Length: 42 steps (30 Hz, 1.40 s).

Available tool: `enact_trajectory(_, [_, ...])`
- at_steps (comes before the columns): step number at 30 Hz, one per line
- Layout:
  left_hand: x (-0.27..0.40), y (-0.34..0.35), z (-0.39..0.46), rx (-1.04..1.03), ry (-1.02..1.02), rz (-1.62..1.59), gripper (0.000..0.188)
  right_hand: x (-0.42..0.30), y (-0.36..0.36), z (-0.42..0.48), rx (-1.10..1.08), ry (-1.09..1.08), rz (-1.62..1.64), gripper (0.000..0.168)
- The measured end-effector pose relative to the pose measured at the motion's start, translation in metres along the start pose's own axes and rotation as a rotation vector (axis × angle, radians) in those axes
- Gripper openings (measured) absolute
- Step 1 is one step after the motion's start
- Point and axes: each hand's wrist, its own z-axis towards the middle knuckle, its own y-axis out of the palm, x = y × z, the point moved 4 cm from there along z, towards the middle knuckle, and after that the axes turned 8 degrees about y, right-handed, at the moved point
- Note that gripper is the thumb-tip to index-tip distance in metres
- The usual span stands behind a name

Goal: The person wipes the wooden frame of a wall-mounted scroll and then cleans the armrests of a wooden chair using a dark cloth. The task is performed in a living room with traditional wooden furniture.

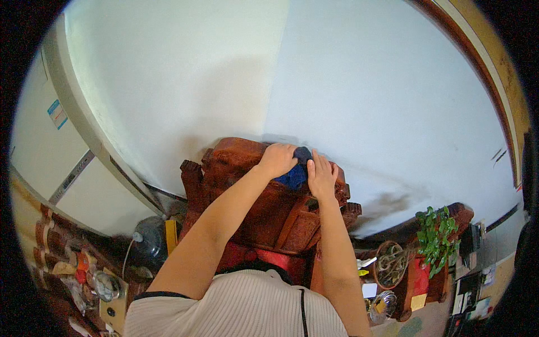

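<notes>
Both of my arms reach forward to the top of a carved reddish-brown wooden chair back (240, 149) that stands against the wall. A dark blue cloth (292, 176) lies over the top edge, with a darker bunched part between my hands. My left hand (278, 160) rests at the cloth's left side, its fingers curled on it. Lying along the cloth's right side, my right hand (322, 175) has its fingers spread and extended. The undersides of both hands are hidden.
A white wall (358, 84) rises behind the chair. At the left are a large water bottle (149, 242) and a cluttered table. To the right stand a green potted plant (438, 236), a round basket (392, 265) with coiled stems or cord, and a glass dish (383, 305).
</notes>
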Motion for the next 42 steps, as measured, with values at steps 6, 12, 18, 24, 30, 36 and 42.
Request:
enact_trajectory(6, [-0.019, -0.012, -0.044, 0.164, 0.181, 0.159, 0.06, -0.003, -0.002, 0.006, 0.031, -0.055, -0.101, 0.053])
enact_trajectory(12, [-0.021, -0.001, -0.053, 0.239, 0.243, 0.268, 0.072, -0.003, 0.001, 0.001, 0.098, -0.126, -0.185, 0.048])
enact_trajectory(18, [-0.029, -0.003, -0.04, 0.336, 0.208, 0.148, 0.061, 0.004, 0.003, 0.002, 0.108, -0.138, -0.159, 0.05])
enact_trajectory(24, [-0.057, -0.024, -0.062, 0.351, 0.041, 0.069, 0.059, 0.007, 0.002, 0.002, 0.098, -0.161, -0.181, 0.049])
enact_trajectory(30, [-0.055, -0.02, -0.086, 0.343, 0.211, 0.243, 0.077, 0.002, 0.002, -0.001, 0.158, -0.198, -0.213, 0.05])
enact_trajectory(36, [-0.078, -0.02, -0.071, 0.458, -0.012, 0.059, 0.048, 0.005, 0.002, -0.001, 0.154, -0.217, -0.198, 0.051])
enact_trajectory(42, [-0.086, -0.025, -0.104, 0.569, -0.051, 0.093, 0.063, 0.005, -0.001, -0.001, 0.149, -0.241, -0.196, 0.053])
